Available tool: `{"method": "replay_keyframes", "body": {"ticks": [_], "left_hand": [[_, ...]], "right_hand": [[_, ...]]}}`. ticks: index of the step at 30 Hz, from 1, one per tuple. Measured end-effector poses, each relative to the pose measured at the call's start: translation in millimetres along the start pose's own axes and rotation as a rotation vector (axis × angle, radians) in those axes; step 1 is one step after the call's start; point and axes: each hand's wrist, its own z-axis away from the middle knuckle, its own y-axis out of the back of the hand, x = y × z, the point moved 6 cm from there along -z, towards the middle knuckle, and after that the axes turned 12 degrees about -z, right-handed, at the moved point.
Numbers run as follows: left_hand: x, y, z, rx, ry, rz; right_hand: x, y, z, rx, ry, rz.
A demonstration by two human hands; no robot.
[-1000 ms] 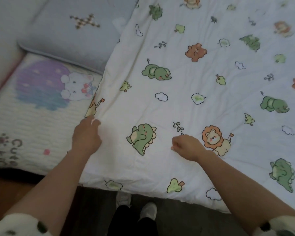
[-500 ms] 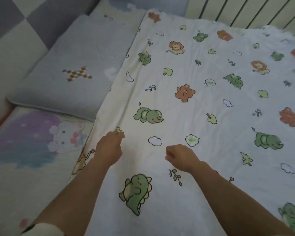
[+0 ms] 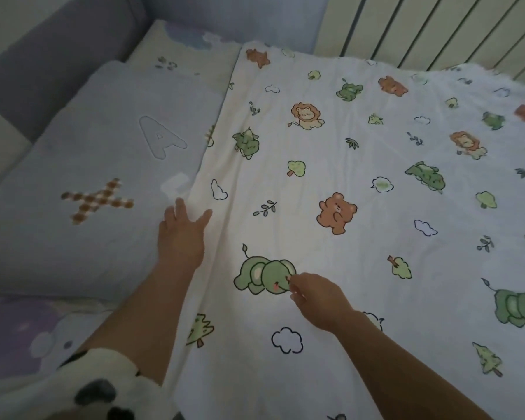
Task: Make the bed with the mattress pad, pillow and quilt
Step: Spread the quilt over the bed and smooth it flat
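Note:
A white quilt (image 3: pixel 361 237) printed with lions, bears, elephants and trees lies spread over the bed, covering the middle and right. Left of it lies a pale blue pillow (image 3: pixel 82 183) with a checked X and a stitched A. The mattress pad (image 3: pixel 15 334), white with a purple patch, shows below the pillow. My left hand (image 3: pixel 182 234) lies flat with spread fingers on the quilt's left edge, beside the pillow. My right hand (image 3: pixel 315 295) has curled fingers and pinches the quilt fabric at a green elephant.
A padded purple-grey headboard (image 3: pixel 52 65) runs along the far left. A slatted white rail (image 3: pixel 437 28) stands behind the bed at the top right. The pad's far end (image 3: pixel 176 56) shows above the pillow.
Both hands have moved up the bed along the quilt's left edge, towards the pillow. My left hand has let go of the quilt's edge and spread flat. The view has shifted forward.

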Motion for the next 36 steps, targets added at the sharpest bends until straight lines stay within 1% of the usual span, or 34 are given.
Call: {"method": "replay_keyframes", "body": {"ticks": [2,5,7,9,10,13,15,16,18,19,21,25,28,31,34,36], "left_hand": [[0,-8,-10,-0.035,-0.020,-0.044],[-2,-21,-14,-0.086,-0.052,0.004],[-16,-21,-18,0.008,-0.011,0.046],[-34,-19,-20,0.116,0.073,0.101],[-37,-17,-19,0.144,0.070,0.101],[-26,-10,-16,0.223,-0.018,-0.029],[-13,-6,-16,0.175,-0.081,-0.044],[-9,-6,-17,0.142,-0.078,-0.038],[-6,-10,-20,0.058,-0.034,-0.017],[-5,-9,-24,0.043,-0.011,-0.004],[-5,-8,-35,0.063,0.017,0.018],[-8,-8,-61,0.034,0.037,0.106],[-7,-2,-74,0.026,0.063,0.335],[-5,1,-85,0.072,0.075,0.541],[-3,-2,-91,0.061,0.021,0.555],[-11,1,-93,0.075,0.044,0.550]], "right_hand": [[2,-5,-6,-0.013,-0.005,0.003],[2,-10,-12,-0.050,-0.007,0.009],[2,-9,-14,-0.056,-0.005,0.023],[1,-6,-17,-0.060,-0.002,0.049],[1,-5,-17,-0.062,-0.004,0.057],[-1,-3,-19,-0.067,-0.001,0.072],[-3,-2,-18,-0.066,0.002,0.069],[-5,-1,-18,-0.065,0.006,0.067],[-7,0,-18,-0.059,0.014,0.064],[-7,-1,-19,-0.058,0.019,0.057],[-6,-3,-22,-0.047,0.022,0.040],[1,-17,-31,-0.013,0.037,0.037],[1,-27,-37,-0.010,0.049,0.081],[-1,-26,-45,-0.008,0.051,0.104],[-4,-17,-56,-0.010,0.044,0.098],[-6,-11,-64,-0.011,0.029,0.099]]}}
